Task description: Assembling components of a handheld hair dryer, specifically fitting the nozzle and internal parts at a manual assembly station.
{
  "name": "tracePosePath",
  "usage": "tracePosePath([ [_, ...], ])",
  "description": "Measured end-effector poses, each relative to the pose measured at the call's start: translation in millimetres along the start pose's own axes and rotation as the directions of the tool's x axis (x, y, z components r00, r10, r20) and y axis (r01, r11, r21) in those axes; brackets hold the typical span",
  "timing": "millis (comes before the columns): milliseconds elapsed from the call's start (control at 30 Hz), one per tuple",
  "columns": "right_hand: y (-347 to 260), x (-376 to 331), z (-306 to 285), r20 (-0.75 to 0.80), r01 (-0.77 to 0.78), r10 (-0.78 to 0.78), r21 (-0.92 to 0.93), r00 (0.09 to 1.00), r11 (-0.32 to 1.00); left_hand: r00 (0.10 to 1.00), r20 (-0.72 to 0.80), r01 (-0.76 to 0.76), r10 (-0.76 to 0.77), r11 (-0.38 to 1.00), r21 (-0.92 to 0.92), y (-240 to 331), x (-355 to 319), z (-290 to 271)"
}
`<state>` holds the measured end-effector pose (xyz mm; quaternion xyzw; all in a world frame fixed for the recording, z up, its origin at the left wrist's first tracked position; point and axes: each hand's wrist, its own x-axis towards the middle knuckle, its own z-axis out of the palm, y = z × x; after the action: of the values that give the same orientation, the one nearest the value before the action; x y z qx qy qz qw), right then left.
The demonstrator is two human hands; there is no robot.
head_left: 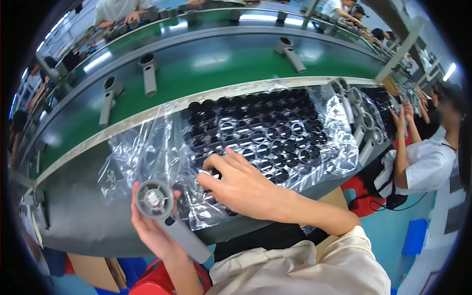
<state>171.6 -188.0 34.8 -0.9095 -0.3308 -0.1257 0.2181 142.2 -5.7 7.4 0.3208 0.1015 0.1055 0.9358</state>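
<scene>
My left hand [158, 237] is closed around a grey handheld fan body [186, 238], with its round, ribbed head up and its straight handle slanting down to the right. A pale hub shows at the middle of the head. My right hand [242, 184] reaches over the near left part of a batch of glossy black round parts [265, 135], set in rows on clear plastic film [147, 147]. Its thumb and forefinger are bent together in a pinch at the rows; whatever they hold is too small and dark to name.
Beyond the bench, several grey fan bodies [149, 76] lie on a green conveyor belt [211, 61]. More grey bodies [366, 120] are heaped right of the black parts. At the right sits a co-worker [423, 164]. A blue bin [414, 236] stands on the floor.
</scene>
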Motion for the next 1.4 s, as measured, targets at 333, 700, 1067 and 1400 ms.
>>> tracePosePath([
  [333, -122, -3, -142, -0.16, -0.213, 0.185, -0.181, 0.97, 0.96, 0.991, 0.061, 0.124, -0.115, 0.98, -0.156, 18, -14, 18],
  [700, -65, -52, -92, -0.398, 0.076, -0.059, 0.026, 0.915, 0.997, 0.963, 0.162, 0.233, -0.215, 0.967, -0.104, 11, -10, 18],
  [1067, -51, -17, -10, -0.118, -0.219, 0.439, 0.734, 0.891, 0.643, 0.98, 0.052, 0.199, -0.194, 0.974, -0.104, -1, -21, 35],
  [1400, -20, -29, -21, -0.04, -0.125, 0.487, 0.945, 0.873, 0.302, 0.978, 0.082, 0.192, -0.192, 0.981, 0.014, -3, -26, 42],
])
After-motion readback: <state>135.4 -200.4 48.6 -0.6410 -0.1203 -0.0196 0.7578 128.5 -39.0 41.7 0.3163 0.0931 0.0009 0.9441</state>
